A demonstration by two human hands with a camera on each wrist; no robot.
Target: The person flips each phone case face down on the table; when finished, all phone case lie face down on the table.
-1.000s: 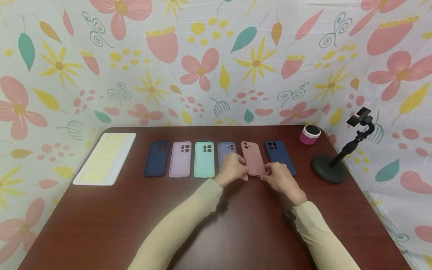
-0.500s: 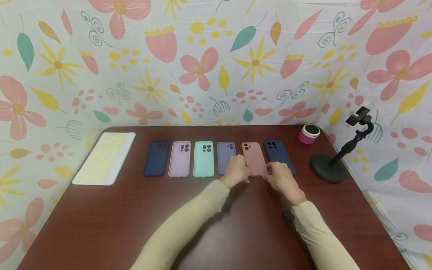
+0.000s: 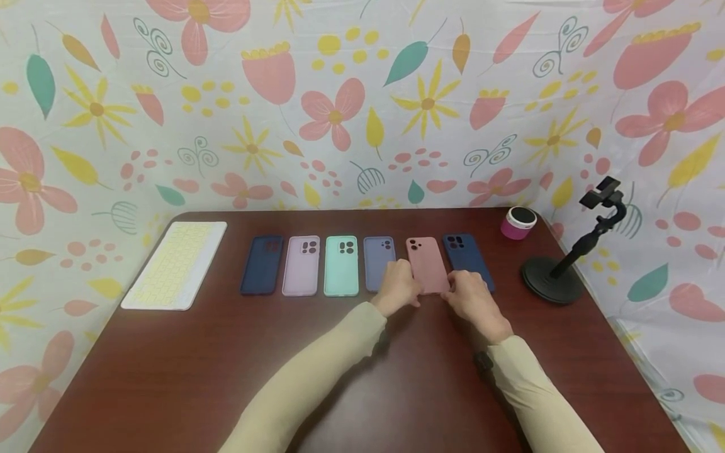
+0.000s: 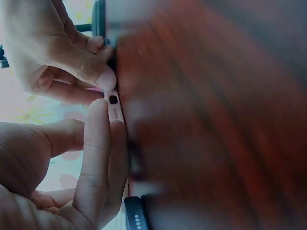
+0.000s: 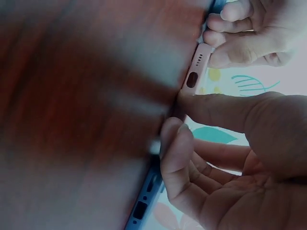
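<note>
A pink phone case [image 3: 426, 264] lies on the brown table with its camera cutouts at the far end. My left hand [image 3: 398, 286] holds its near left corner, fingers close to the grey-blue phone case [image 3: 378, 261]. At the near right corner my right hand [image 3: 469, 294] pinches the pink case between thumb and fingers, beside a tilted navy phone case [image 3: 467, 251]. The right wrist view shows the pink case's bottom edge with its port opening [image 5: 192, 80] between both hands. Left fingers [image 4: 97, 139] run along that edge in the left wrist view.
Further left in the row lie a mint phone case [image 3: 342, 267], a lilac one [image 3: 301, 267] and a dark blue one [image 3: 262, 265]. A white keyboard [image 3: 175, 264] is at the far left. A pink-and-white round speaker [image 3: 518, 224] and a black stand [image 3: 552, 282] stand right.
My left hand has moved slightly right onto the pink case's corner. The case has shifted slightly right at its far end. The right hand has stayed nearly still.
</note>
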